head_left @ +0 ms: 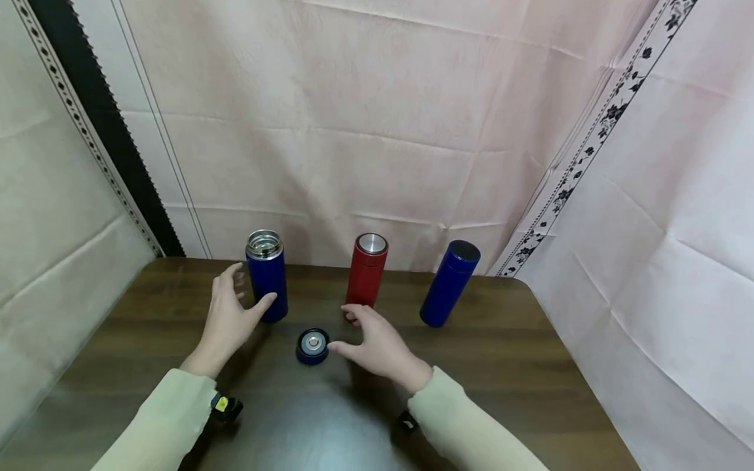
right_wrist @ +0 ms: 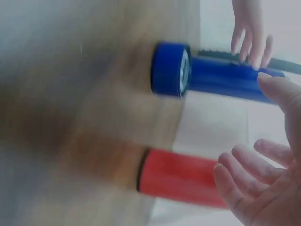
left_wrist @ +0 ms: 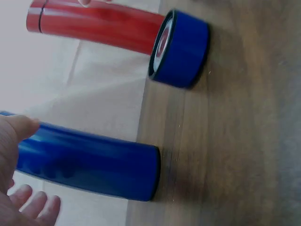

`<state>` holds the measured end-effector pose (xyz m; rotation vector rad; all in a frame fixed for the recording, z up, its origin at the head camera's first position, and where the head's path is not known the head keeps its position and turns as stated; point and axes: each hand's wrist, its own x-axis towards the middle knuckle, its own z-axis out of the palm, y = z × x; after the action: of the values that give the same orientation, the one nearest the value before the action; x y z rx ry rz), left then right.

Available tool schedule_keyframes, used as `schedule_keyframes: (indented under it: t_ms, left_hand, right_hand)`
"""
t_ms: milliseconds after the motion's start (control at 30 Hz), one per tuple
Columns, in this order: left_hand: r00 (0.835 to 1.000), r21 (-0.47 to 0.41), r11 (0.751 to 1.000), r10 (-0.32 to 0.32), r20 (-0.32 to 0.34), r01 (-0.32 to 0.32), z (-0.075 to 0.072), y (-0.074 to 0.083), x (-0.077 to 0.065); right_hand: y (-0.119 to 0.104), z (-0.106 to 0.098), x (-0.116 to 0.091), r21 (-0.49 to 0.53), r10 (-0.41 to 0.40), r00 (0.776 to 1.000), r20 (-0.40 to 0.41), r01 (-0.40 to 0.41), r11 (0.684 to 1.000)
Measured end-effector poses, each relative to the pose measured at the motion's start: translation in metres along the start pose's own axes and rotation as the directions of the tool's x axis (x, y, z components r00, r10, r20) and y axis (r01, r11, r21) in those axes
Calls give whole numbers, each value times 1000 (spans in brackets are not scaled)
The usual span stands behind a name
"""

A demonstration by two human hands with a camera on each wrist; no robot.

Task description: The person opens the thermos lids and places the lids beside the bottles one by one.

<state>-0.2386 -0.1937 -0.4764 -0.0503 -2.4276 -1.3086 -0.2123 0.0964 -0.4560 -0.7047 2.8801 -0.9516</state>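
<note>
A blue thermos bottle (head_left: 268,284) stands upright on the left with its lid off and its steel mouth bare. My left hand (head_left: 231,318) is at its left side, thumb and fingers spread around it; whether they touch it I cannot tell. The bottle's blue lid (head_left: 312,347) lies on the table with its inner side up. Just right of the lid is my right hand (head_left: 379,343), thumb and fingers apart, with nothing held. Behind that hand stands a red thermos bottle (head_left: 368,271), its lower part partly hidden by the fingers.
Another blue thermos bottle (head_left: 450,283), topped with a dark lid, stands on the right. All these things are on a brown wooden table (head_left: 501,386). Pale cloth (head_left: 377,131) hangs along its back and both sides. A dark wrist camera (head_left: 226,407) sits below the left sleeve.
</note>
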Motion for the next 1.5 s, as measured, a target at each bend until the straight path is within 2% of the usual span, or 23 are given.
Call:
schedule_keyframes:
  t_ms: [133,267,400,500,767,1067,1300,1500]
  left_hand:
    - [994,-13,997,77,-75,-78,-3,9,-12]
    - [976,-13,982,186,-116,-189,-1,21,-18]
    - [951,16,956,294,-99,-294,4,29,-21]
    - [943,28,945,327,-67,-326,9,32,-23]
    - [946,44,945,324,30,-325,33,44,-16]
    - [952,15,956,289,99,-292,58,59,-4]
    - [960,-32,977,214,182,-211,76,62,3]
    - [957,-72,984,178,230,-165,93,71,11]
  right_hand:
    - [8,-27,-7,-2,1,999,-36,-1,1000]
    - [16,-49,-9,0,26,997,-76,-26,1000]
    - [22,-64,-8,8,34,991,-126,-33,999]
    - [25,-71,-7,2,37,988,-148,-37,999]
    - [27,-90,1,-8,-14,974,-226,13,1000]
    - [22,-104,13,11,-14,973,-232,17,1000]
    - [17,-108,24,35,-16,969,-248,25,999]
    - [15,-106,32,38,8,966,-257,2,999]
